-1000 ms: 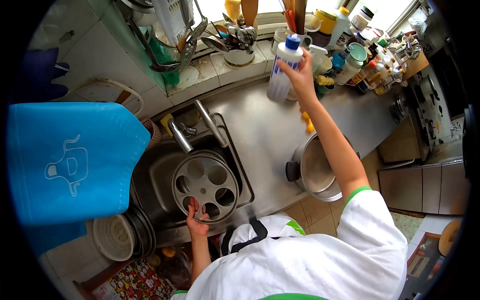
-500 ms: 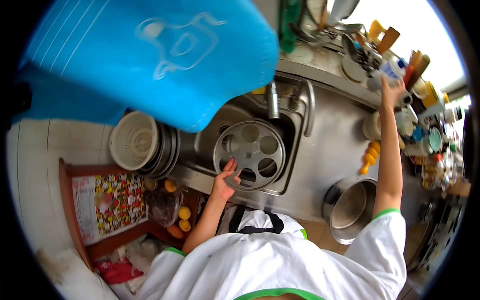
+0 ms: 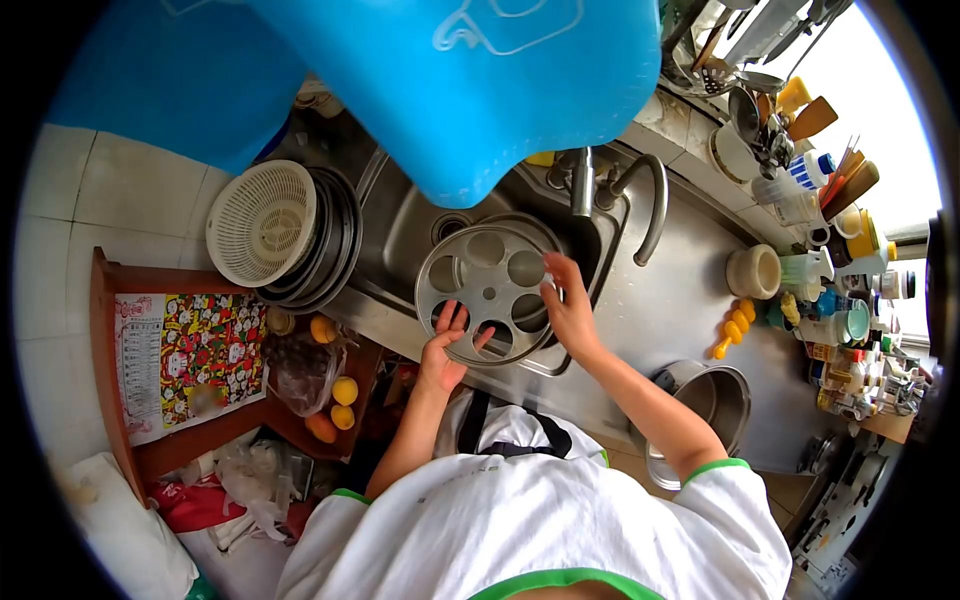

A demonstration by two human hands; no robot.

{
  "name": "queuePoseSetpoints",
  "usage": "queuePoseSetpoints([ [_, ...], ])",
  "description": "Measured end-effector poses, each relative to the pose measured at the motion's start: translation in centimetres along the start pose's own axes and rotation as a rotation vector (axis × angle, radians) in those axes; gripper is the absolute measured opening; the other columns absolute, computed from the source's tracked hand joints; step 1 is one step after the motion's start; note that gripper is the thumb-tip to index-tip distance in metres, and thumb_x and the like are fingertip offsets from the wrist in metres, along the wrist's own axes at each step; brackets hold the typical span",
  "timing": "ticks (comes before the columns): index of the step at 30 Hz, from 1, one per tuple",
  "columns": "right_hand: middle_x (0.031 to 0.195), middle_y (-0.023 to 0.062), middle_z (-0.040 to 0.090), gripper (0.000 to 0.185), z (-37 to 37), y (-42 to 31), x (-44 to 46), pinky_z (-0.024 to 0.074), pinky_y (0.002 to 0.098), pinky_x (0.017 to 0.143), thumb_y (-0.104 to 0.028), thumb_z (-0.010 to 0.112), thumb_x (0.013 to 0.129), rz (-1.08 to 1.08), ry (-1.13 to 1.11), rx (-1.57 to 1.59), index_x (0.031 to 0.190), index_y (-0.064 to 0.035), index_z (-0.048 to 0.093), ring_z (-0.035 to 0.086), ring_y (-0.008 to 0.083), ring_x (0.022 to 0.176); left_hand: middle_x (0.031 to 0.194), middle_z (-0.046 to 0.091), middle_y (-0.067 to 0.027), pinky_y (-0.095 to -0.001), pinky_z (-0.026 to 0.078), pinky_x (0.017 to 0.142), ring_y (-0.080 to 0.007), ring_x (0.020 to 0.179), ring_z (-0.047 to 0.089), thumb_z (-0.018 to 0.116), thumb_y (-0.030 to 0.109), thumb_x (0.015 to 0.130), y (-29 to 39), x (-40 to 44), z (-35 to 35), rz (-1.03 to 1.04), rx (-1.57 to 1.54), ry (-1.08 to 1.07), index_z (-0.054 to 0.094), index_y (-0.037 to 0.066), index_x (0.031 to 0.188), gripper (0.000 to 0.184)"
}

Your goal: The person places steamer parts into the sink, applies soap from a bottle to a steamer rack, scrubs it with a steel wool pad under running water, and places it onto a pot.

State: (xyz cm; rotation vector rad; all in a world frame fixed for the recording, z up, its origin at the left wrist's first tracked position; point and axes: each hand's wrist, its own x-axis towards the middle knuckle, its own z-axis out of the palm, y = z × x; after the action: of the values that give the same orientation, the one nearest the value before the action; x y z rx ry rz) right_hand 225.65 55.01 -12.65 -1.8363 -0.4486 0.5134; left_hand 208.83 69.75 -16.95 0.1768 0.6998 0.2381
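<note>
A round metal steamer rack [image 3: 508,291] with several large holes is held tilted over the sink [image 3: 395,275]. My left hand [image 3: 443,350] grips its lower left edge, with fingers showing through the holes. At the right rim is my right hand [image 3: 570,305], its fingers curled together. Something small and pale shows between the fingertips, too little to name. Behind the rack, the rim of another round metal vessel [image 3: 535,228] shows in the sink.
A blue sheet [image 3: 500,90] hangs over the sink's far side near the faucet [image 3: 655,205]. Left stand a white plastic basket [image 3: 262,222] and stacked metal basins [image 3: 340,240]. A metal pot [image 3: 735,400] is at right; a crowded sill [image 3: 690,125] holds utensils and bottles.
My right hand has come back from the bottles on the sill to the rack's right rim. My left hand still holds the rack over the sink. The camera view has shifted.
</note>
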Motion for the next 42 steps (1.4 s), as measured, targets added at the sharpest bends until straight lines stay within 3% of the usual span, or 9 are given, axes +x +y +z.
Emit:
queuePoseSetpoints([
  [2, 0.128, 0.0163, 0.049, 0.046, 2.2, 0.2, 3.2, 0.0389, 0.0365, 0.098, -0.001, 0.051, 0.087, -0.055, 0.042, 0.077, 0.131, -0.0049, 0.040, 0.048, 0.0283, 0.118, 0.149, 0.022, -0.0070, -0.0564, 0.032, 0.108, -0.0297, 0.133, 0.030, 0.039, -0.007, 0.077, 0.7, 0.1, -0.8, -0.016, -0.006, -0.012, 0.039, 0.017, 0.138, 0.066],
  [6, 0.128, 0.0175, 0.049, 0.049, 4.9, -0.9, 9.4, 0.0380, 0.0334, 0.096, -0.007, 0.054, 0.090, 0.062, 0.056, 0.100, 0.136, -0.0094, 0.038, 0.046, 0.0251, 0.119, 0.145, 0.028, -0.0125, -0.0571, 0.034, 0.106, -0.0315, 0.132, 0.033, 0.038, -0.010, 0.077, 2.3, 0.3, -0.6, 0.020, -0.046, -0.013, 0.039, 0.013, 0.135, 0.063],
  [9, 0.132, 0.0215, 0.045, 0.056, 5.0, -2.2, 11.4, 0.0367, 0.0332, 0.098, -0.007, 0.054, 0.089, 0.133, -0.039, -0.167, 0.141, -0.0148, 0.036, 0.045, 0.0263, 0.120, 0.146, 0.027, -0.0147, -0.0553, 0.034, 0.107, -0.0307, 0.135, 0.029, 0.038, -0.009, 0.078, 3.4, 0.4, -1.1, 0.016, -0.054, -0.073, 0.037, 0.014, 0.137, 0.063],
  [12, 0.135, 0.0133, 0.045, 0.053, 6.2, -1.9, 12.5, 0.0365, 0.0333, 0.099, -0.007, 0.054, 0.089, 0.018, 0.040, -0.150, 0.139, -0.0146, 0.038, 0.044, 0.0256, 0.122, 0.146, 0.028, -0.0159, -0.0534, 0.035, 0.107, -0.0303, 0.134, 0.030, 0.037, -0.009, 0.079, 4.4, 0.9, -1.4, -0.017, -0.086, -0.060, 0.036, 0.015, 0.138, 0.064],
  [15, 0.122, 0.0201, 0.053, 0.040, 7.0, -2.4, 13.9, 0.0428, 0.0410, 0.089, -0.002, 0.051, 0.085, -0.257, 0.144, -0.288, 0.125, -0.0079, 0.050, 0.051, 0.0373, 0.111, 0.146, 0.032, -0.0156, -0.0491, 0.038, 0.105, -0.0289, 0.133, 0.034, 0.036, -0.009, 0.080, 5.3, 0.7, -1.6, -0.068, -0.071, -0.047, 0.034, 0.018, 0.139, 0.065],
  [22, 0.119, 0.0205, 0.056, 0.033, 8.6, -5.1, 24.3, 0.0433, 0.0424, 0.091, -0.011, 0.053, 0.086, -0.283, 0.261, -0.396, 0.119, -0.0064, 0.055, 0.053, 0.0374, 0.110, 0.144, 0.034, -0.0143, -0.0443, 0.042, 0.099, -0.0253, 0.130, 0.038, 0.038, -0.008, 0.080, 6.6, 1.5, -2.8, -0.135, -0.005, -0.006, 0.034, 0.018, 0.141, 0.066],
  [24, 0.113, 0.0210, 0.058, 0.031, 9.2, -6.4, 27.9, 0.0439, 0.0453, 0.088, -0.021, 0.054, 0.086, 0.044, 0.133, -0.582, 0.114, -0.0054, 0.057, 0.054, 0.0399, 0.104, 0.140, 0.040, -0.0105, -0.0412, 0.044, 0.093, -0.0227, 0.124, 0.042, 0.042, -0.008, 0.080, 6.8, 1.4, -2.9, -0.134, -0.016, -0.020, 0.039, 0.020, 0.138, 0.065],
  [29, 0.110, 0.0201, 0.059, 0.032, 12.0, -4.7, 36.8, 0.0443, 0.0443, 0.086, -0.021, 0.056, 0.086, 0.106, 0.072, -0.779, 0.113, -0.0050, 0.057, 0.055, 0.0384, 0.102, 0.140, 0.041, -0.0100, -0.0412, 0.045, 0.089, -0.0222, 0.125, 0.042, 0.042, -0.007, 0.079, 7.0, 0.1, -3.0, -0.110, -0.011, -0.049, 0.038, 0.021, 0.138, 0.066],
  [42, 0.101, 0.0173, 0.060, 0.034, 10.7, -6.5, 33.6, 0.0455, 0.0413, 0.081, -0.020, 0.059, 0.083, 0.037, 0.329, -0.787, 0.112, -0.0038, 0.054, 0.057, 0.0338, 0.092, 0.137, 0.042, -0.0090, -0.0391, 0.044, 0.089, -0.0215, 0.120, 0.044, 0.042, -0.007, 0.082, 7.5, -1.4, -3.3, -0.087, -0.111, -0.059, 0.041, 0.022, 0.135, 0.061],
])
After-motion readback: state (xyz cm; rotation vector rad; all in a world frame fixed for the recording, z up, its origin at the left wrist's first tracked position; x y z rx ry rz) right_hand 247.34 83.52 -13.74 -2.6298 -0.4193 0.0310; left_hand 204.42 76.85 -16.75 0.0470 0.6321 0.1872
